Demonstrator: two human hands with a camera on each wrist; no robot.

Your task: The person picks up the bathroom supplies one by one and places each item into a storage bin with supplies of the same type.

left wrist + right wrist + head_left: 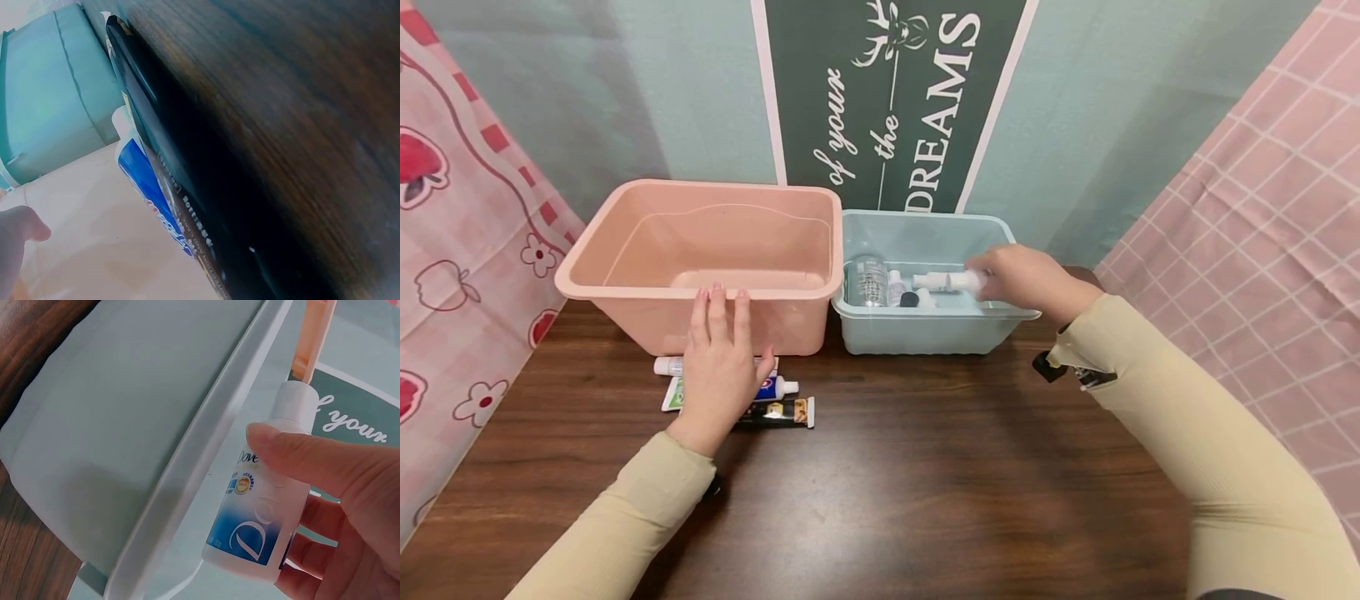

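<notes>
My left hand [718, 375] rests against the front of the pink bin [793, 325], fingers straight with their tips at the rim. Beneath that hand lie several tubes, among them a black tube [778, 413] and a blue-and-white toothpaste tube [775, 388]; the hand hides their middles. My right hand [1026, 279] reaches over the light blue bin [917, 335]. It grips a small white Dove bottle [256, 506] with a blue label, thumb across the front, fingers behind. Inside the blue bin are a clear bottle [868, 283], a small bottle [896, 287] and a black cap [909, 298].
Both bins stand side by side on a dark wooden table [910, 492], against a curtain with a green printed panel [880, 100]. Pink patterned cloth [467, 333] hangs at the left and pink checked cloth [1247, 225] at the right.
</notes>
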